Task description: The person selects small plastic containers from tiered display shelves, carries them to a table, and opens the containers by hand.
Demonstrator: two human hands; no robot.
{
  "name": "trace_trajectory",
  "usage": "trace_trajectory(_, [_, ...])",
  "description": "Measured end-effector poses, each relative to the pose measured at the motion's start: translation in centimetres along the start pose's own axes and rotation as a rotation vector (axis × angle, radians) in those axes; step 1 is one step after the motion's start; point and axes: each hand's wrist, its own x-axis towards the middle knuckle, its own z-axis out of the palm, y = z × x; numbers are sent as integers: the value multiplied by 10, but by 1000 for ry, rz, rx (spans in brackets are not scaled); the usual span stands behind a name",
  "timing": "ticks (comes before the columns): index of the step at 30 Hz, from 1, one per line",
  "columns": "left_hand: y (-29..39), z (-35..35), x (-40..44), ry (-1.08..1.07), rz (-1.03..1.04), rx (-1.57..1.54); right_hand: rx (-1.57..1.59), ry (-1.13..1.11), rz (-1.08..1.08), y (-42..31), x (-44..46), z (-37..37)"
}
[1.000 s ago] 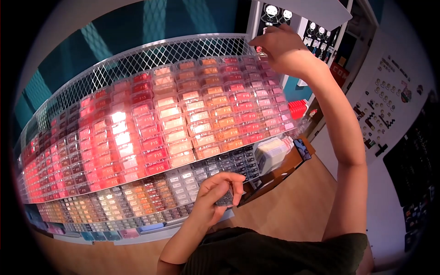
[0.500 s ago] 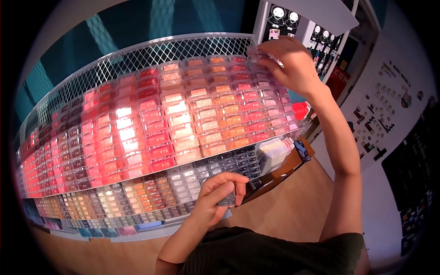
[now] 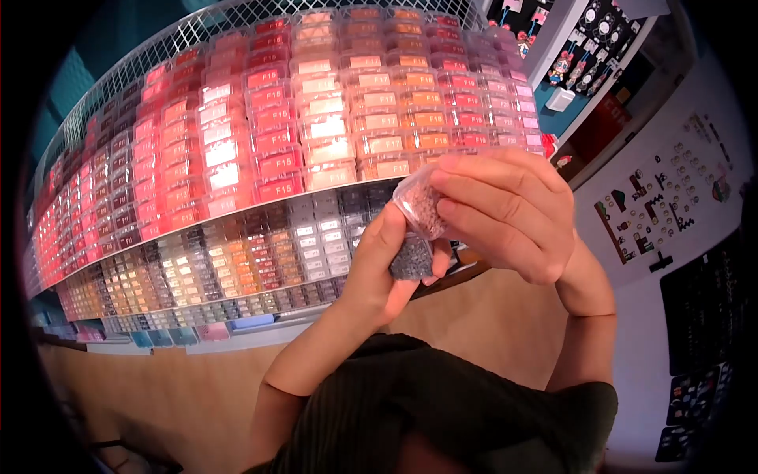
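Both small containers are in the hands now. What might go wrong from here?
The right hand appears to pinch the pinkish container near one side, so it might slip and fall toward the wooden floor.
The grey container in the left hand sits close by; a bump might knock it loose.
I cannot tell whether the lids are latched; tipping might spill the contents.
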Motion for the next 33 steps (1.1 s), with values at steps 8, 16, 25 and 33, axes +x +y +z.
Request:
trace_trajectory(8, [-3, 1, -3, -6, 47, -28, 17, -49, 55, -10, -11, -3])
trace_trajectory(16, [-1, 9, -4, 13, 20, 93, -219, 128, 249, 59, 9, -25])
trace_trajectory(25, [-1, -5, -15, -42, 28, 88, -382, -268, 501, 157, 14, -1])
trace_trajectory(33, [4, -9, -18, -7, 26, 87, -30, -471, 802, 164, 9, 2])
